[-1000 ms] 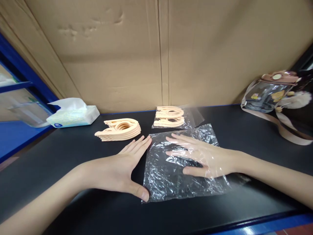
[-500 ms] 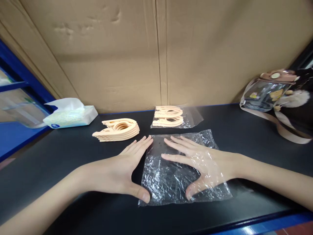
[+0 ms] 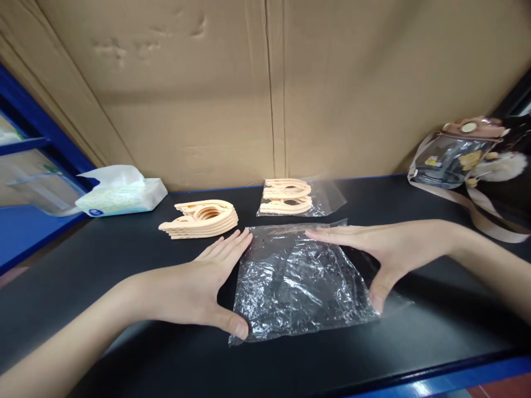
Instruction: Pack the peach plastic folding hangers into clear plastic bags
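Observation:
A clear, crinkled plastic bag (image 3: 298,282) lies flat on the black tabletop between my hands. My left hand (image 3: 199,287) is open, its fingertips and thumb resting on the bag's left edge. On the opposite side, my right hand (image 3: 385,249) is open too, fingers stretched together and thumb apart, touching the bag's right part. Behind my left fingers sits a stack of cream plastic folding hangers (image 3: 203,224). More cream folding hangers (image 3: 286,204) lie in a clear plastic bag (image 3: 326,199) farther back, near the middle.
A tissue pack (image 3: 120,196) stands at the back left, beside a blue frame (image 3: 25,143). At the back right is a clear water bottle (image 3: 448,157) with a strap and a fluffy charm. A cardboard wall (image 3: 186,110) closes off the table's rear edge.
My right hand has slid rightward from under the clear film to the bag's right edge. The bag has shifted slightly left, and my left hand stays at its left edge.

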